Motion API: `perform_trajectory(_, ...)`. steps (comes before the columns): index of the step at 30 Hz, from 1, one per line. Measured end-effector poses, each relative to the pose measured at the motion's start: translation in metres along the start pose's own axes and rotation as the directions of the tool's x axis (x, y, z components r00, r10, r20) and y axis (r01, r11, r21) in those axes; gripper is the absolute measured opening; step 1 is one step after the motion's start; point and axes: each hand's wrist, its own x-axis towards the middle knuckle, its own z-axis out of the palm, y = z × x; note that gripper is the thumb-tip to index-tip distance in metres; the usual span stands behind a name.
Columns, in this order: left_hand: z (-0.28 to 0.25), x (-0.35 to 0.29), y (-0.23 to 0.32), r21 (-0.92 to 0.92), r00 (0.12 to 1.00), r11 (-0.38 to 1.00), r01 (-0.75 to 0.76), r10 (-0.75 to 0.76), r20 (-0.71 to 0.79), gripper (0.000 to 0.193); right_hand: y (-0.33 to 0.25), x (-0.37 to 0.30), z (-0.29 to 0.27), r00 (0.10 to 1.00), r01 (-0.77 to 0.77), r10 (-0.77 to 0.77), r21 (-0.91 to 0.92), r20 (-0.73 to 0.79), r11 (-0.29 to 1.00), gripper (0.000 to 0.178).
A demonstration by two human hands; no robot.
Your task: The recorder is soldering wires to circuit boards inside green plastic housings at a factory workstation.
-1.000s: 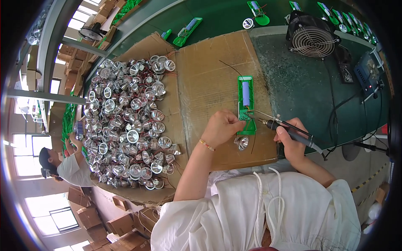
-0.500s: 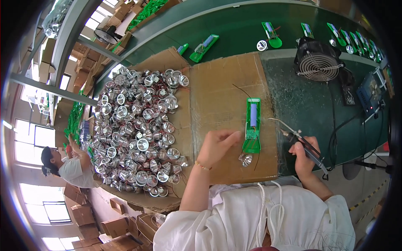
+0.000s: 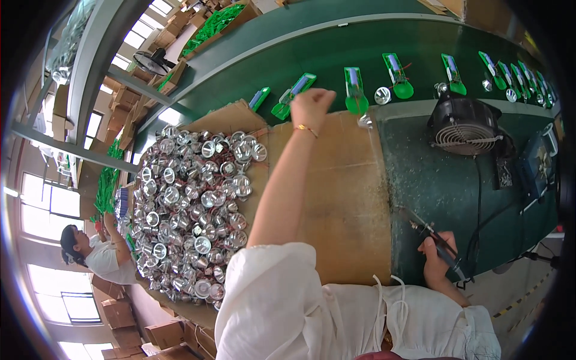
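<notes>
Stretched forward over the belt, my left hand [image 3: 312,108] has its fingers curled together, and nothing shows in them. It partly covers a green flashlight housing [image 3: 300,84] with a blue battery cell. To its right lies another green housing [image 3: 355,90] with a battery, its silver reflector cup [image 3: 365,121] beside the near end. At the right, my right hand [image 3: 439,255] grips a soldering iron [image 3: 441,243] with a thin curved piece at its tip, low over the green table.
Silver reflector cups [image 3: 192,210] with wires lie heaped on cardboard at left. A brown cardboard sheet [image 3: 348,198] covers the table before me. A black fan [image 3: 465,129] and a blue soldering station [image 3: 534,162] stand at right. More housings [image 3: 399,78] line the belt. A co-worker [image 3: 99,252] is at far left.
My left hand has gone from the cardboard up to the belt. The green housing that lay before me is now on the belt. My right hand still holds the soldering iron.
</notes>
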Motion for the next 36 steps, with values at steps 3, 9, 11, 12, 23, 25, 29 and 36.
perform_trajectory(3,-0.019,0.028,-0.011,0.036,0.981,0.996,0.087,-0.080,-0.175,0.040,0.007,0.000,-0.007,0.999,-0.031,0.031,-0.010,-0.012,0.999,0.016)
perform_trajectory(9,-0.032,0.022,-0.056,0.250,0.957,0.967,0.057,-0.124,0.262,0.066,0.012,0.003,-0.008,0.998,0.037,-0.035,-0.023,0.060,0.999,0.015)
perform_trajectory(11,-0.039,0.009,-0.033,0.188,0.962,0.977,0.101,-0.144,0.233,0.060,0.002,0.004,-0.007,0.998,0.035,-0.034,-0.022,0.058,0.999,0.015)
perform_trajectory(12,-0.028,-0.001,-0.044,0.127,0.950,0.986,0.109,-0.141,0.279,0.063,0.001,0.004,-0.004,0.998,0.022,-0.020,-0.032,0.052,0.999,0.015)
perform_trajectory(23,-0.109,-0.187,0.039,-0.336,0.951,0.889,0.310,-0.293,0.104,0.073,-0.003,0.002,0.003,0.999,0.028,-0.029,-0.039,-0.025,0.999,0.017)
perform_trajectory(25,-0.117,-0.168,-0.037,0.222,0.998,0.975,0.029,-0.040,0.049,0.043,-0.004,0.004,0.004,0.998,0.055,-0.056,-0.029,-0.023,0.998,0.016)
perform_trajectory(29,-0.133,-0.124,-0.056,0.522,0.998,0.853,-0.004,-0.026,0.051,0.012,-0.002,0.004,0.006,0.999,0.048,-0.048,-0.016,-0.023,0.999,0.015)
perform_trajectory(36,-0.157,-0.120,-0.069,0.549,0.985,0.829,0.108,-0.014,-0.173,0.008,0.001,0.005,0.005,0.998,0.047,-0.046,0.015,-0.037,0.999,0.015)
